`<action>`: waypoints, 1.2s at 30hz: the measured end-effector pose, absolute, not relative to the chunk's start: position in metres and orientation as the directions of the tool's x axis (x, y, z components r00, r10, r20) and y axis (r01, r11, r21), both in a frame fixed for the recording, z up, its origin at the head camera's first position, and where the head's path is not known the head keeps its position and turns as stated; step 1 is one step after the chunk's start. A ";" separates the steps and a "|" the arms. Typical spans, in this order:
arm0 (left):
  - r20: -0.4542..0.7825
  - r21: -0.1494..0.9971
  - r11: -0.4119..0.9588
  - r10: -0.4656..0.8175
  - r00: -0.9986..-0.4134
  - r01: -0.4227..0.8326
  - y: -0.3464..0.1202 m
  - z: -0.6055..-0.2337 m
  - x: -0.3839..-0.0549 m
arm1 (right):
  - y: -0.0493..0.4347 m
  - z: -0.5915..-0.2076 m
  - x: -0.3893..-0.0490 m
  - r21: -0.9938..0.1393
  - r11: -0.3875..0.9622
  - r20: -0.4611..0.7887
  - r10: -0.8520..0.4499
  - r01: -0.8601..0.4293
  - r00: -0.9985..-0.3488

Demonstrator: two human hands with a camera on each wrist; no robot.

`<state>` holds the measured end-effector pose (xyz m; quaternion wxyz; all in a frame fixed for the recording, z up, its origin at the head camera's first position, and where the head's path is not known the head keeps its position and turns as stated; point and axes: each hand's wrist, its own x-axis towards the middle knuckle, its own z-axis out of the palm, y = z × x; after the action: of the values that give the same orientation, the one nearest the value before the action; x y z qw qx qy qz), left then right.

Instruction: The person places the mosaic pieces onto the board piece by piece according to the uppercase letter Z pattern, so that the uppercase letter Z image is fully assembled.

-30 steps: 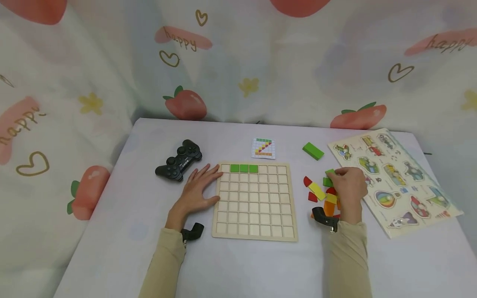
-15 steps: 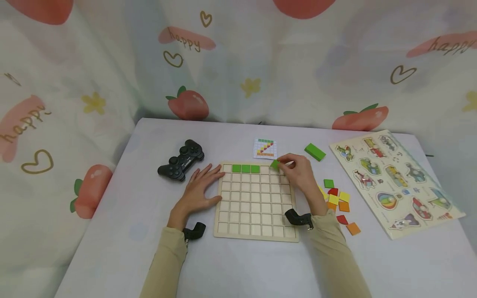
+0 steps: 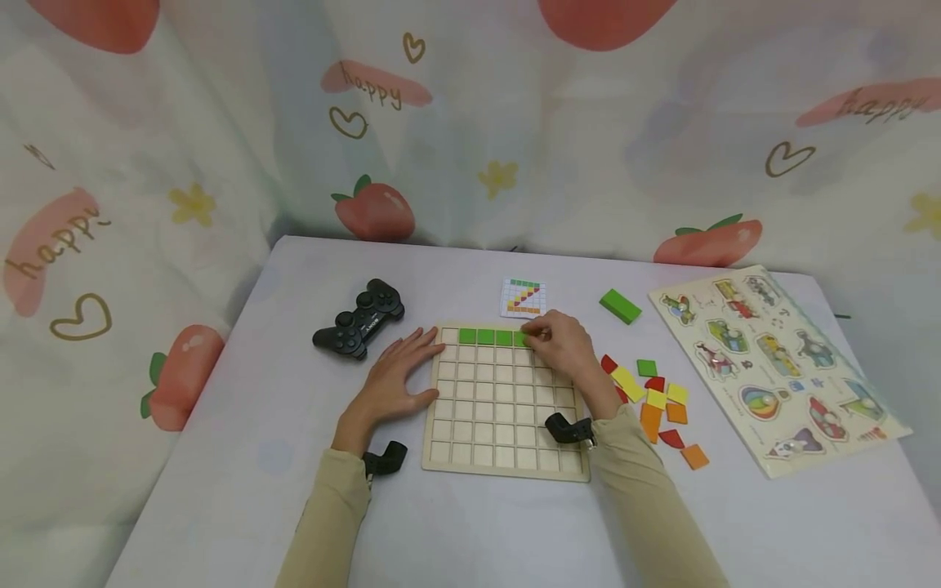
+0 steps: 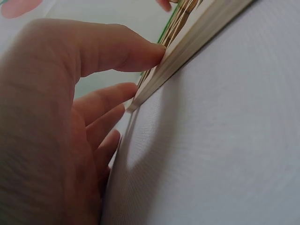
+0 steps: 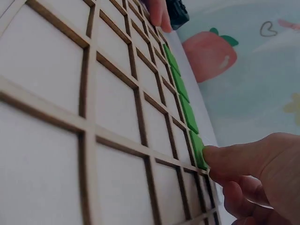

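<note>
A wooden grid board [image 3: 504, 475] lies on the table, with a row of green square tiles [image 3: 486, 336] in its far row of cells. My left hand [image 3: 390, 380] rests at the board's left edge, fingers spread; in the left wrist view its thumb [image 4: 140, 54] touches the frame's side. At the far row, my right hand [image 3: 564, 345] pinches the rightmost green tile [image 5: 198, 149] between thumb and fingers. That tile sits in or just over its cell, in line with the others; its seating is unclear. A small pattern card [image 3: 524, 297] lies behind the board.
Right of the board lie loose red, yellow and orange pieces [image 3: 650, 418] and one loose green tile [image 3: 647, 367]. A green block [image 3: 621, 306] stands farther back. A picture puzzle board [image 3: 779, 376] covers the right side. A black game controller [image 3: 359, 318] lies at left.
My right hand has gone from the loose pieces left to the board's far row, carrying a green tile to beside the other green ones. My left hand has stayed at the board's edge.
</note>
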<state>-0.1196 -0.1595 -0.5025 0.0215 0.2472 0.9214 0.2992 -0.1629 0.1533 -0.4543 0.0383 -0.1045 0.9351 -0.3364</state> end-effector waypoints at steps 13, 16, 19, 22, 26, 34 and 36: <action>0.115 0.569 0.680 0.491 -0.864 0.462 -0.158 -0.502 -0.116 | 0.294 -0.427 -0.114 -0.557 0.812 -0.287 0.008 0.174 -0.958; 0.117 0.561 0.689 0.483 -0.868 0.459 -0.161 -0.502 -0.114 | 0.303 -0.436 -0.108 -0.581 0.786 -0.340 0.003 0.212 -0.940; 0.137 0.560 0.680 0.487 -0.863 0.473 -0.161 -0.502 -0.114 | 0.303 -0.443 -0.106 -0.606 0.760 -0.332 0.027 0.235 -0.943; 0.141 0.566 0.673 0.489 -0.861 0.476 -0.159 -0.502 -0.116 | 0.302 -0.442 -0.106 -0.610 0.758 -0.297 0.050 0.230 -0.953; 0.131 0.574 0.675 0.482 -0.866 0.463 -0.159 -0.502 -0.116 | 0.298 -0.439 -0.111 -0.616 0.767 -0.238 0.036 0.180 -0.971; 0.097 0.568 0.689 0.487 -0.868 0.450 -0.158 -0.499 -0.117 | 0.250 -0.435 -0.135 -0.725 0.687 0.030 -0.053 -0.059 -0.998; 0.095 0.566 0.692 0.485 -0.869 0.448 -0.158 -0.499 -0.117 | 0.229 -0.437 -0.145 -0.753 0.648 0.044 -0.119 -0.111 -0.992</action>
<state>-0.1166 -0.1582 -0.4985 0.0310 0.2537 0.9192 0.2996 -0.1449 0.2291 -0.4375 0.0048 -0.0636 0.9078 -0.4145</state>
